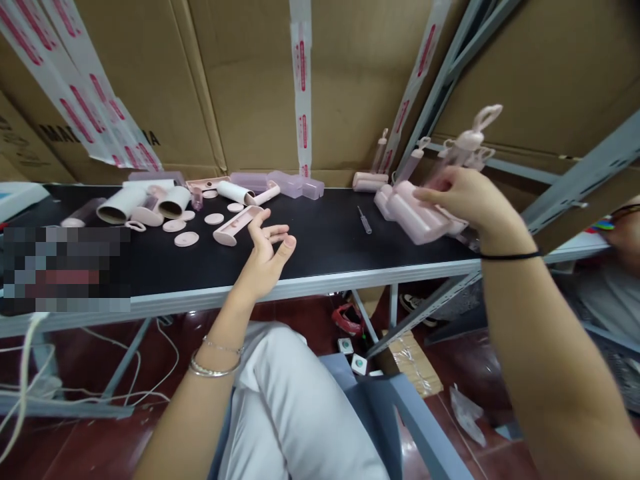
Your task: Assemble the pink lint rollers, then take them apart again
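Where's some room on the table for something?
Mostly between the left hand and the thin tool, where the black table is bare. There's a smaller patch in front of the discs. It's crowded around the white tubes and pink cases.

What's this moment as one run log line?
left hand: open, near pale-pink open plastic shell | right hand: at translucent pink loop-capped tube, grip unclear | black bench: slim pointed tool

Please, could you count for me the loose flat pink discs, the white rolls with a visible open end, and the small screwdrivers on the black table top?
Discs: 6
Rolls: 3
Screwdriver: 1
Total: 10
More may be hidden in the pile.
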The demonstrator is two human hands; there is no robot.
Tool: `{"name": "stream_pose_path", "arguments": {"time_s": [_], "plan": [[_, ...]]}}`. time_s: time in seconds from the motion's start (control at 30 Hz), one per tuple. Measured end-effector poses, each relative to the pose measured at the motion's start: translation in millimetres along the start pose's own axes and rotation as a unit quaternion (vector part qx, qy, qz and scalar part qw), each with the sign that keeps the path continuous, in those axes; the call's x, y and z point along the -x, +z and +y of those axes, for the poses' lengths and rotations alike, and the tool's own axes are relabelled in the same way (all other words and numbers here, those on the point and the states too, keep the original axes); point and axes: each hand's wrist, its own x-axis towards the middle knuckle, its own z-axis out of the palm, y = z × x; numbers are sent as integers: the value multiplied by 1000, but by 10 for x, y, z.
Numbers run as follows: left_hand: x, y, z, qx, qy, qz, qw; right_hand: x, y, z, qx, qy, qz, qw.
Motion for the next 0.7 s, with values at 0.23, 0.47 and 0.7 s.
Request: {"name": "stream_pose_path", "arguments": {"time_s": [0.23,0.47,0.7], "plan": [[33,-1,48,-50,-40,-24,998,-89,167,1029,-8,99,74,992],[47,0,128,-117,-50,-50,991,194,514,870,23,124,267,956],[57,52,262,-140,-40,-76,987,461,708,-235,47,-90,211,972]]}}
